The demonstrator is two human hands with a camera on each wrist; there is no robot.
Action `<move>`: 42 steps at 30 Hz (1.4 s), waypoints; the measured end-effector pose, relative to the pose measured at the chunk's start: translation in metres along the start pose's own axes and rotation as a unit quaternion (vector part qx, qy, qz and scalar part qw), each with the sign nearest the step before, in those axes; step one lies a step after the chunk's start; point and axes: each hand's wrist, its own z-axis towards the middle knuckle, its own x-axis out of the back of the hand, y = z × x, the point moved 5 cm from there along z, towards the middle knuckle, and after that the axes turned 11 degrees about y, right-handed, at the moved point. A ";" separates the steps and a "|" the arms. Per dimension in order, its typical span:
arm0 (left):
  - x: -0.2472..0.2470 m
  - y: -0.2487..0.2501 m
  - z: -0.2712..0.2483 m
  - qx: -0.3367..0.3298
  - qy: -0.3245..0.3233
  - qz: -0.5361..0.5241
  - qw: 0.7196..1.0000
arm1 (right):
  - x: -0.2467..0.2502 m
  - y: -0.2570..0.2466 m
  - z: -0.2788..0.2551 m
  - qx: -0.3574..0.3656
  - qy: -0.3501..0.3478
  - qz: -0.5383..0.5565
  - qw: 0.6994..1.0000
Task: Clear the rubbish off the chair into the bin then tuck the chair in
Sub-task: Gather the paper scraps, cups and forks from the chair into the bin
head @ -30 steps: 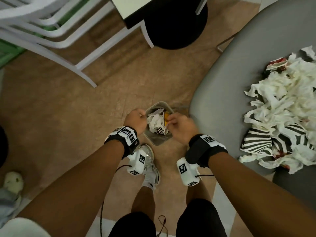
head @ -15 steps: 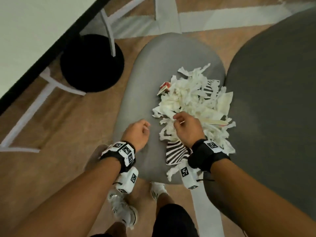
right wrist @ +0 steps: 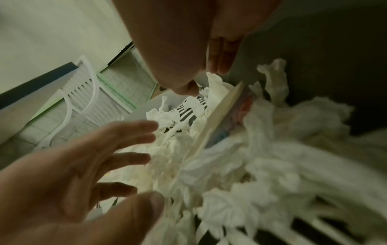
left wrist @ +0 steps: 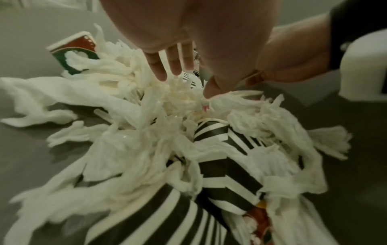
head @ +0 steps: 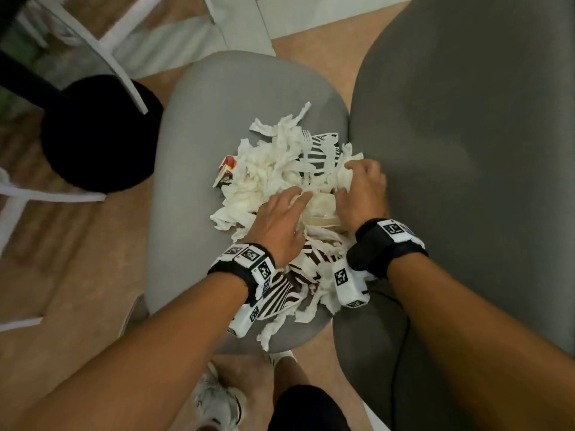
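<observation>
The grey chair seat (head: 193, 157) carries a heap of rubbish (head: 273, 169): torn white tissue, black-and-white striped paper (left wrist: 217, 174) and a red and green carton scrap (head: 226, 169). My left hand (head: 292, 199) lies on the near middle of the heap with straight fingers (left wrist: 173, 64) pressing the tissue. My right hand (head: 350, 181) is cupped against the heap's right side, its fingers (right wrist: 220, 63) nearly straight and sunk into the tissue beside a cream card strip (right wrist: 217, 119). Neither hand has lifted anything. Only a grey sliver of the bin (head: 132, 309) shows by the seat's near left corner.
The chair's darker backrest (head: 466, 150) rises right of the seat. A black round base (head: 99, 132) and white table legs (head: 124, 66) stand on the brown floor to the left. A white slatted chair (right wrist: 79, 102) stands further off. My shoe (head: 217, 402) is under the seat's near edge.
A second ago both hands were low over the bin on the floor. They have come up to the seat, and the left hand has flattened onto the heap while the right moved to its right side.
</observation>
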 end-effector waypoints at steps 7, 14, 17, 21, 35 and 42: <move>-0.035 0.014 0.007 -0.069 -0.093 0.120 0.986 | -0.009 -0.001 0.024 -0.004 -0.073 -0.098 0.993; -0.018 -0.003 -0.002 -0.039 -0.034 -0.004 0.999 | -0.014 -0.003 0.031 0.002 -0.099 -0.110 0.989; -0.004 -0.018 -0.007 -0.008 0.011 -0.054 0.998 | -0.012 -0.004 0.029 -0.001 -0.085 -0.080 0.993; 0.014 -0.030 -0.011 0.009 0.061 -0.061 0.996 | -0.005 -0.012 0.030 0.022 -0.023 -0.079 0.996; 0.078 -0.061 -0.064 0.160 0.170 -0.122 0.965 | -0.007 -0.086 -0.022 0.121 0.028 0.155 0.980; 0.098 -0.139 -0.154 0.319 0.196 -0.134 0.918 | -0.041 -0.164 -0.101 0.163 -0.050 0.203 0.964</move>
